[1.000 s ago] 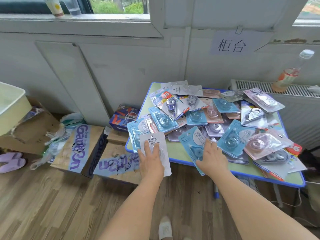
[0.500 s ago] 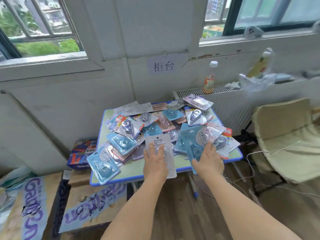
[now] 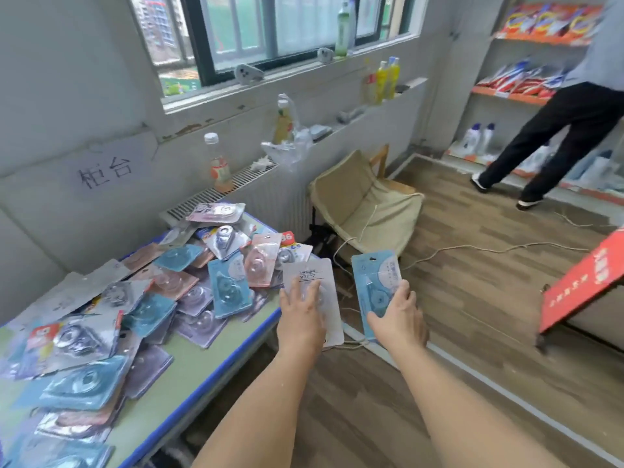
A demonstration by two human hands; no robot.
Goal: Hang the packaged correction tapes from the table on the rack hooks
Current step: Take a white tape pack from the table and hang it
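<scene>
Head view, left hand: the left hand point(image 3: 301, 320) grips a white correction tape pack point(image 3: 315, 292) with fingers on its front, held upright past the desk edge.
Head view, right hand: the right hand point(image 3: 398, 315) grips a blue correction tape pack point(image 3: 376, 282) at its lower part, upright, over the floor.
Desk: the desk point(image 3: 189, 376), green with a blue rim, carries a pile of packaged tapes point(image 3: 152, 298) in blue, pink and grey.
Rack: the hooks are not visible.
Around: a beige chair point(image 3: 361, 204) stands near the desk; a person point(image 3: 574, 130) stands at shelves point(image 3: 526, 92).
</scene>
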